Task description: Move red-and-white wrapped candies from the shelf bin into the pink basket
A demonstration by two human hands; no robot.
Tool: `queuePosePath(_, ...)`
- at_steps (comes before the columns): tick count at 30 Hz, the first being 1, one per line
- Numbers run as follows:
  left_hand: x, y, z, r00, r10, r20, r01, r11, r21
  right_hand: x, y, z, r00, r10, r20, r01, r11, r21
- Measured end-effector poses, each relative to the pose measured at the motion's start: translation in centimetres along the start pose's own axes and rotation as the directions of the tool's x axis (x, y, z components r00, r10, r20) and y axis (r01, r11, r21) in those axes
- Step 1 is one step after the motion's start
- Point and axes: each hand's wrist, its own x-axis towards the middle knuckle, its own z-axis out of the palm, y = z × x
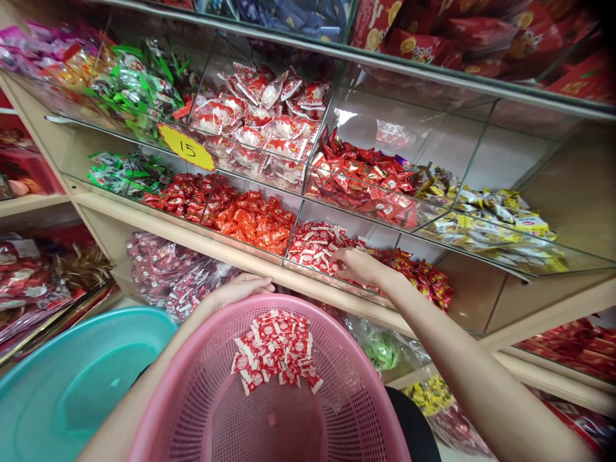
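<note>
A pink plastic basket (359,350) with mesh walls is tilted toward me, and a small heap of red-and-white wrapped candies (276,346) lies in it. My left arm runs round the basket's left side. Beyond the far rim, my left hand (245,287) rests with its fingers stretched out, close to the wooden shelf edge. My right hand (359,264) reaches into a clear shelf compartment of similar red-and-white candies (315,242). Its fingers curl down into the candies; how many they hold is hidden.
A teal basin (91,321) stands at the left. Clear-walled compartments hold orange-red candies (260,221), red candies (360,170) and yellow packets (505,212). A yellow price tag (187,147) reads 15. Bagged candies (168,269) sit below the wooden ledge (231,244).
</note>
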Motion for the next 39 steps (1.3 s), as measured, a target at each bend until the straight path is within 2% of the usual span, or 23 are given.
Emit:
queuePosePath(7, 1.1, -1.0, -0.8, 1.0, -0.014, -0.027, 0.013, 0.999, -0.033, -0.6, 0.3, -0.3, 0.998, 0.053, -0.032, -0.053, 0.999, -0.011)
queuePosePath(11, 1.4, -1.4, -1.0, 1.0, -0.007, -0.019, 0.006, 0.999, -0.04, -2.0, -0.3, -1.9, 0.969, 0.073, -0.235, -0.069, 0.997, 0.024)
queuePosePath(13, 1.4, -1.4, -1.0, 1.0, -0.001, -0.014, 0.0, 0.999, -0.039, -2.9, -1.6, -2.5, 0.932, 0.048, -0.359, -0.026, 0.997, 0.066)
queuePosePath(16, 1.3, -1.3, -0.9, 1.0, 0.005, -0.001, -0.005, 0.999, -0.039, -4.1, -4.7, -2.5, 0.889, -0.057, -0.455, 0.157, 0.97, 0.185)
queuePosePath(18, 1.2, -1.2, -0.8, 1.0, 0.026, 0.008, -0.026, 0.999, -0.024, -4.6, -7.0, -1.6, 0.884, -0.131, -0.448, 0.283, 0.913, 0.293)
queuePosePath(21, 1.2, -1.3, -1.0, 0.999, 0.043, 0.008, -0.044, 0.999, 0.008, -4.5, -9.5, 0.6, 0.909, -0.189, -0.372, 0.337, 0.857, 0.389)
queuePosePath(24, 1.3, -1.4, -1.1, 1.0, 0.026, 0.003, -0.026, 1.0, 0.003, -3.6, -10.3, 3.1, 0.939, -0.191, -0.285, 0.305, 0.846, 0.437)
queuePosePath(29, 1.2, -1.4, -1.1, 1.0, 0.007, -0.017, -0.008, 1.0, -0.012, -2.0, -10.0, 5.9, 0.971, -0.107, -0.214, 0.193, 0.877, 0.44)
queuePosePath(39, 0.6, -0.6, -0.7, 0.999, 0.029, -0.015, -0.028, 0.998, 0.06, -2.7, -9.7, 7.5, 0.979, -0.05, -0.197, 0.15, 0.834, 0.532)
